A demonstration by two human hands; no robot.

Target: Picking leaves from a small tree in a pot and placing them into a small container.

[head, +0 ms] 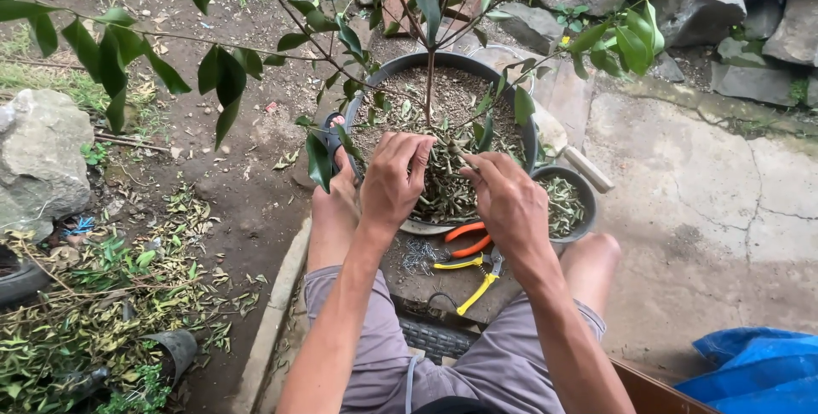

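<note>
Both hands pinch close at the base of the small tree: left hand (394, 177) curls near the trunk (429, 90), right hand (509, 203) grips a thin twig. Trimmed leaves already heap inside the pot (511, 90); branches above remain leafy. Pliers (479, 271) lie idle below.

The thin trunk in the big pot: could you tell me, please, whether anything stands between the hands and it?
Nothing visible does. The left hand and right hand are together at the base of the thin trunk, over the clipped leaves in the big pot. The branches hang higher up, and the pliers lie behind the hands.
</note>
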